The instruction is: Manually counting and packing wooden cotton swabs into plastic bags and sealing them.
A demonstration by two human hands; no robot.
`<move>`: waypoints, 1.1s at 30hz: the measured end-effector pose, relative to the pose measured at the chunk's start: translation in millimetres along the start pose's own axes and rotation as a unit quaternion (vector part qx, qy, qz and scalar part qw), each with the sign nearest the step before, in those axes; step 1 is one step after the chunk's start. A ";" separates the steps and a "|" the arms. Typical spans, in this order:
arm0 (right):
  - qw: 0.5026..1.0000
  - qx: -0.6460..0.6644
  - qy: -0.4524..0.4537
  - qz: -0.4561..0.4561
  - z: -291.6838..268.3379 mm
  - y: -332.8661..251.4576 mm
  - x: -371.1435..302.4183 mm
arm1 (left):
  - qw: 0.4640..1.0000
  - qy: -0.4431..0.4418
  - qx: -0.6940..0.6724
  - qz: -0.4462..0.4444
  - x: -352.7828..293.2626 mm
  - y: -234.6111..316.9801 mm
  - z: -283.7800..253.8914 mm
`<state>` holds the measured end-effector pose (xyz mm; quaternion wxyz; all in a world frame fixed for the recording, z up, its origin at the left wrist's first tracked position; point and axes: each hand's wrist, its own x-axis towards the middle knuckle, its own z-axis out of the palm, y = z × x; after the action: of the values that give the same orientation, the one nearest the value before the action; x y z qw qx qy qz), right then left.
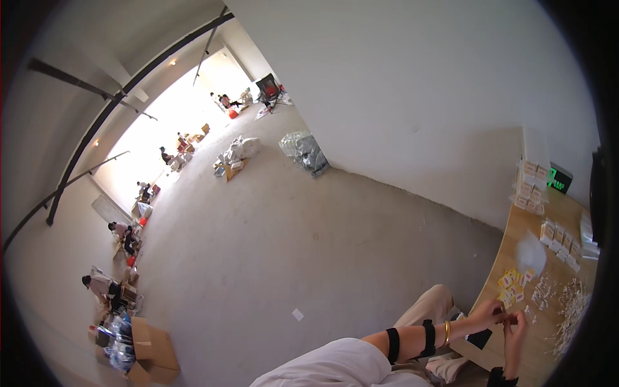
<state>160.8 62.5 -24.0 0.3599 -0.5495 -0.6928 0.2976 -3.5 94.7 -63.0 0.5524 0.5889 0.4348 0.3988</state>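
Observation:
Both hands are close together over the near edge of the wooden table [493, 284]. My left hand [485, 316] has its fingers bent and pinched, with a gold bangle on the wrist and black straps on the forearm. Almost touching it, my right hand [515, 329] points up with its fingertips pinched. Anything between the fingers is too small to make out. Just beyond the hands lie yellow-and-white cards [512, 286]. Beside these are a small scatter of white cotton swabs [545, 291] and a larger heap of swabs [572, 313] farther right.
Small packed boxes [560, 242] stand in rows on the table, with stacked packs [530, 187] at its far end near a green-lit digital clock [560, 178]. A clear plastic bag [530, 253] lies between. An open carton [153, 351] stands lower left; several people work along the left wall.

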 end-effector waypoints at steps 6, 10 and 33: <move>0.999 0.012 0.042 -0.029 -0.2 -30.9 -28.2 | 0.995 0.045 0.040 0.075 -37.6 34.2 -20.5; 0.995 -0.008 0.052 -0.088 -2.6 -38.9 -49.8 | 0.996 0.042 0.043 0.060 -64.8 47.7 -25.3; 0.971 0.017 0.238 0.002 -27.2 -137.1 -154.1 | 0.919 -0.169 -0.317 -0.164 -124.3 73.8 37.8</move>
<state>129.3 -117.4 75.6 0.5235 -0.5995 -0.5809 0.1705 -0.1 -36.0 9.2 0.8332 0.3620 0.2762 0.3138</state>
